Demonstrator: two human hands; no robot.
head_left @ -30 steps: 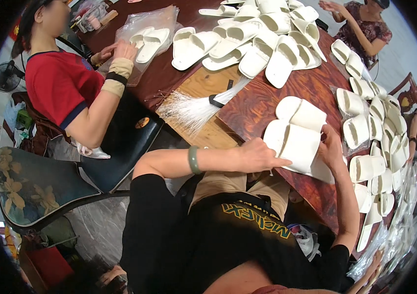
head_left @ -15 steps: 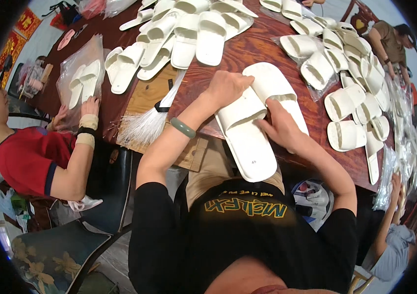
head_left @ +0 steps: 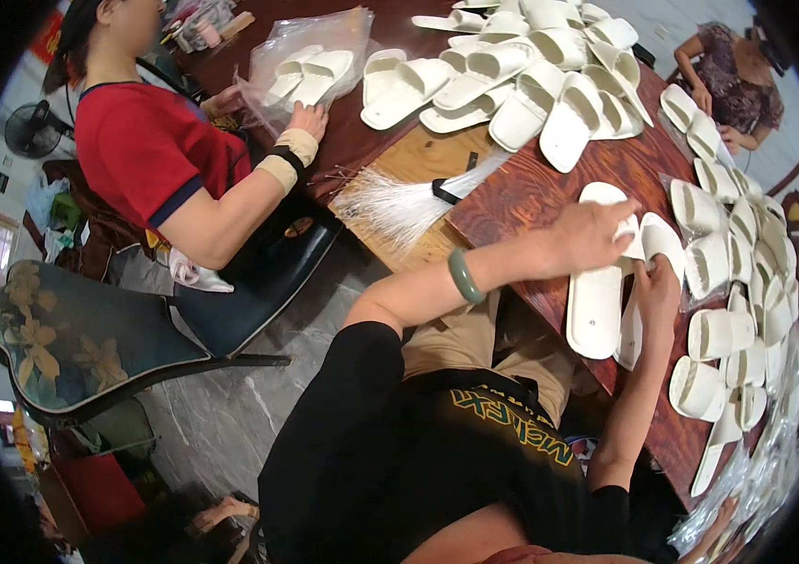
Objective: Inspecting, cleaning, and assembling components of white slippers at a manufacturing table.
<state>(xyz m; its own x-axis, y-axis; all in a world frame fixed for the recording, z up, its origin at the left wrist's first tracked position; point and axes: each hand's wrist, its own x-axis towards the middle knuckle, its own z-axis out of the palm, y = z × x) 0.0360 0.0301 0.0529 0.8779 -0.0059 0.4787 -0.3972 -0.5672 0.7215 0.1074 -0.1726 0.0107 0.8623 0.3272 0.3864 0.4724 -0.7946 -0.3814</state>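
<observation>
Over the strap of a white slipper (head_left: 594,315) is my left hand (head_left: 580,242), with a green bangle on its wrist. Its fingers are bent, and white material shows between thumb and fingertips at the strap's edge; the palm hides much of the strap. My right hand (head_left: 659,287) is closed round the side of a second white slipper (head_left: 657,239), just right of the first. Both slippers lie close together at the table's edge, toes pointing away from me. The second one's middle is hidden behind my right hand.
Many white slippers are heaped on the wooden table (head_left: 512,202) at the far side and right. White ties (head_left: 390,207) lie bundled left. Beside me, a co-worker in red (head_left: 150,155) handles slippers in a clear bag (head_left: 359,39). A chair (head_left: 89,338) stands left.
The view has swung, so the scene sits further right. The two slippers, held overlapping before, are now side by side. My left hand has gone from a toe end to the strap.
</observation>
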